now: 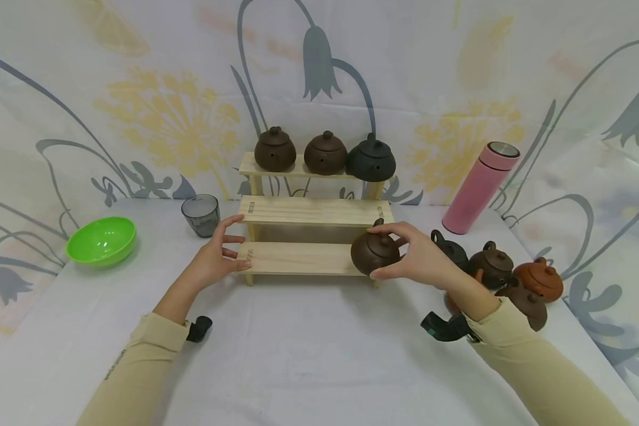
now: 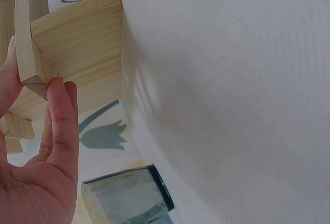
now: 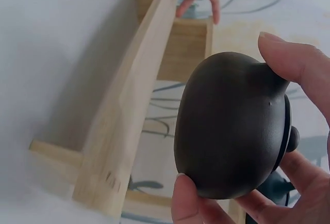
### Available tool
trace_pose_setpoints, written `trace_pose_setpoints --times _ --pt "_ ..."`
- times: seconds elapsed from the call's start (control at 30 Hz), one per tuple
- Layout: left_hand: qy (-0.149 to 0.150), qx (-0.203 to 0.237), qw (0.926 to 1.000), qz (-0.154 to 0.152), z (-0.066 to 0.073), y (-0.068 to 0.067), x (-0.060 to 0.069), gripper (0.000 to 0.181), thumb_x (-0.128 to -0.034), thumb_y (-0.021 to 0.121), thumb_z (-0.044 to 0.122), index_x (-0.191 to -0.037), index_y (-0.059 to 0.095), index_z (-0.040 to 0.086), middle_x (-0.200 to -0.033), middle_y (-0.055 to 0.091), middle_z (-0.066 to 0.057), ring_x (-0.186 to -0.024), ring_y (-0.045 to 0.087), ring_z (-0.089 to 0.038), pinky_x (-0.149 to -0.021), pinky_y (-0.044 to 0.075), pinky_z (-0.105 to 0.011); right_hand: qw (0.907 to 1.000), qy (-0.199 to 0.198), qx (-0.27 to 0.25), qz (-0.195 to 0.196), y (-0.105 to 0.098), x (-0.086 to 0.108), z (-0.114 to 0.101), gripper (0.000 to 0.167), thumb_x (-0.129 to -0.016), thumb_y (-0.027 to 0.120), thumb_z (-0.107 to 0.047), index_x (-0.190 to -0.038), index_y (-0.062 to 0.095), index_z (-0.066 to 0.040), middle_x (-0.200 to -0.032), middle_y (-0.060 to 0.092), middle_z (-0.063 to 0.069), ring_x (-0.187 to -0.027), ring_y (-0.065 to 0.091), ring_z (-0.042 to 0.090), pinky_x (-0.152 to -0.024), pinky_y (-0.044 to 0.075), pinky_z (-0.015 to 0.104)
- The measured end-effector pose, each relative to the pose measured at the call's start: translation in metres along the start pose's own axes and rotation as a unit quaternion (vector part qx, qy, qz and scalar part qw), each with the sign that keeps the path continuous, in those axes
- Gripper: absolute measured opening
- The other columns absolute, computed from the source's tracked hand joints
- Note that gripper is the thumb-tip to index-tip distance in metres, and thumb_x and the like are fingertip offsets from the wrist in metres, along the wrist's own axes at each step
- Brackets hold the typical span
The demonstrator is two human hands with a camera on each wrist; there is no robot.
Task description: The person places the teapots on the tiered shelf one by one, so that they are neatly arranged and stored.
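Note:
My right hand (image 1: pixel 423 254) grips a small dark brown teapot (image 1: pixel 373 254) at the right end of the lowest board of a three-tier wooden rack (image 1: pixel 298 258). In the right wrist view, thumb and fingers span the teapot (image 3: pixel 227 126) beside the board; whether its base touches the wood I cannot tell. My left hand (image 1: pixel 215 257) is at the rack's left end. The left wrist view shows its thumb and fingertips pinching the end of a board (image 2: pixel 31 64). Two brown teapots (image 1: pixel 274 151) and one black teapot (image 1: pixel 371 160) stand on the top board.
Several teapots, among them an orange-brown one (image 1: pixel 539 279), cluster on the right, partly behind my right forearm. A pink thermos (image 1: pixel 476 192) stands behind them. On the left are a green bowl (image 1: pixel 102 241) and a grey glass (image 1: pixel 201 216). A patterned cloth (image 1: pixel 181 118) hangs behind.

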State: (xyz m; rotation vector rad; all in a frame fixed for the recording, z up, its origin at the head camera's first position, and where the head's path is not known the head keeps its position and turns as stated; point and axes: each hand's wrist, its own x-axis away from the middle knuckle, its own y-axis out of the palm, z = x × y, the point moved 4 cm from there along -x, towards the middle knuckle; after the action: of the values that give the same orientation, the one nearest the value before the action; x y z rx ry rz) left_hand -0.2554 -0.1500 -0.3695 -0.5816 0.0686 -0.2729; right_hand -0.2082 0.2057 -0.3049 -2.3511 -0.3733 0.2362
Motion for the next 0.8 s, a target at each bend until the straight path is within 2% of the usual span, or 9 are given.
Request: trace_pose_setpoints --times 0.27,0.5,0.8 --pt "0.007 0.003 1.0000 0.002 -0.001 0.000 0.000 0.092 -0.0791 0.074 0.006 -0.147 0.015 0.026 -0.129 0.048 -0.024 -0.098 0.056 -0.036 -0.074 0.046 -0.043 0.9997 -0.018 -0.013 -0.003 0.013 -0.021 -0.020 0.072 -0.061 0.088 -0.029 -0.125 0.058 -0.020 -0.119 0.051 0.002 -0.100 0.049 0.026 -0.075 0.045 0.039" --pt "0.004 0.003 1.0000 0.003 -0.002 0.000 -0.001 0.093 -0.0788 0.075 0.007 -0.147 0.014 0.026 -0.129 0.048 -0.024 -0.098 0.056 -0.037 -0.074 0.046 -0.043 0.9996 -0.011 -0.026 -0.006 0.026 -0.039 -0.032 0.073 -0.060 0.088 -0.031 -0.126 0.058 -0.023 -0.124 0.048 0.002 -0.102 0.048 0.025 -0.082 0.043 0.041" --pt "0.014 0.004 0.9999 0.003 0.000 0.000 0.000 0.094 -0.0784 0.075 0.005 -0.147 0.014 0.026 -0.129 0.047 -0.025 -0.096 0.056 -0.037 -0.072 0.047 -0.041 0.9986 -0.042 -0.031 -0.001 0.038 -0.063 -0.053 0.070 -0.061 0.088 -0.027 -0.125 0.060 -0.020 -0.121 0.051 0.000 -0.105 0.046 0.017 -0.085 0.042 0.034"
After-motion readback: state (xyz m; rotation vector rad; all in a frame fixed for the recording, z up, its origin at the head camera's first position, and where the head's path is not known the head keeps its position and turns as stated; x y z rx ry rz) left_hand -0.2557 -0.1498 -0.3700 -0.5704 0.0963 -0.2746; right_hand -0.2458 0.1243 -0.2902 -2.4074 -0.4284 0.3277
